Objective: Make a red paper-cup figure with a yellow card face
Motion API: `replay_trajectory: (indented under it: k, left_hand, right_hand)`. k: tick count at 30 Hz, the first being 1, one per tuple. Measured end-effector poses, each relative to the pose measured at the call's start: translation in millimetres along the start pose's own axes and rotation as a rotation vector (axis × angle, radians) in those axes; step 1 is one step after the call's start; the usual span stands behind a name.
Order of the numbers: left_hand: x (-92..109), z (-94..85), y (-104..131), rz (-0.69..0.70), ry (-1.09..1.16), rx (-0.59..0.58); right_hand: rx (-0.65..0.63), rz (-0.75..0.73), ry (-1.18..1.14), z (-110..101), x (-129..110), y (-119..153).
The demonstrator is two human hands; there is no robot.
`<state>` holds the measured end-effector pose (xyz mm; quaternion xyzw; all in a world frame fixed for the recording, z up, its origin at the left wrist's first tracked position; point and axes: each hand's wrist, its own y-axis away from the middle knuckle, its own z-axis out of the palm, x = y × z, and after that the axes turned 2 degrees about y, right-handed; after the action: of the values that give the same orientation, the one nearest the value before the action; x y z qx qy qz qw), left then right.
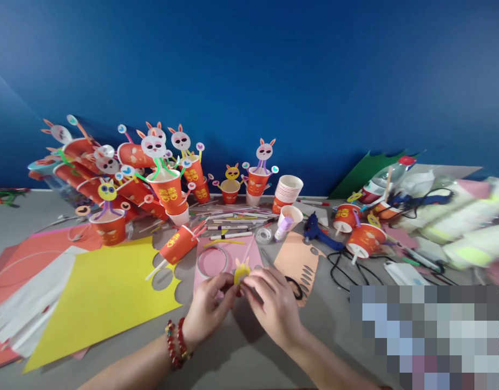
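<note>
Left hand (pixel 212 304) and right hand (pixel 274 303) clamping 1 yellow paper head (pixel 242 272) between their fingertips, over the counter (pixel 152 336). Pink sheet (pixel 229 249) lying just beyond. Farther back, 1 blue glue gun (pixel 320 232) resting right of 1 stack of cups (pixel 288 192).

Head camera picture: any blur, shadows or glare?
Head view: soft shadow on the table between left hand and right hand; faint sheen on the blue wall, upper left; white rolls stretched and soft at right; lower right pixelated.

A red-capped bottle (pixel 386 180) tilts near green card (pixel 358 172) by a blue wall (pixel 249 70).
</note>
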<state>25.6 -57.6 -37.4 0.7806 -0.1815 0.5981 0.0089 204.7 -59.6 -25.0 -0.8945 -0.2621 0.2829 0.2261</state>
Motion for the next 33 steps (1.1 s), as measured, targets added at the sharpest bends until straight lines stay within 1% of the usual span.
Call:
replay_trajectory:
  k: [5, 9, 13, 17, 22, 28, 33]
  left_hand:
    - [0.4, -1.8, 1.6, 0.078, -0.128, -0.044]
    - [2.0, -2.5, 2.8, 0.113, -0.200, -0.054]
    - [1.8, -2.1, 2.3, 0.087, -0.158, -0.059]
    - [-0.3, -1.2, 1.8, 0.054, -0.081, -0.029]
    - [0.1, -0.5, 2.6, 0.051, -0.065, -0.026]
    - [3.8, -0.2, 1.2, 0.009, -0.026, -0.035]
    - [4.1, 0.6, 1.9, 0.012, -0.020, -0.037]
  right_hand:
    - [-0.009, 0.002, 0.020, -0.3, -1.0, 1.3]
    - [-0.008, -0.008, 0.050, -0.9, -2.9, 1.3]
    - [0.021, -0.020, 0.052, -2.6, -4.4, -0.7]
    - [0.021, -0.032, 0.033, -3.1, -3.3, -0.9]
    - [-0.013, -0.021, 0.024, -2.2, -2.6, 0.4]
    - [0.022, -0.020, 0.011, -3.1, -3.0, -1.4]
    - [0.008, -0.014, 0.013, -1.4, -1.9, -0.5]
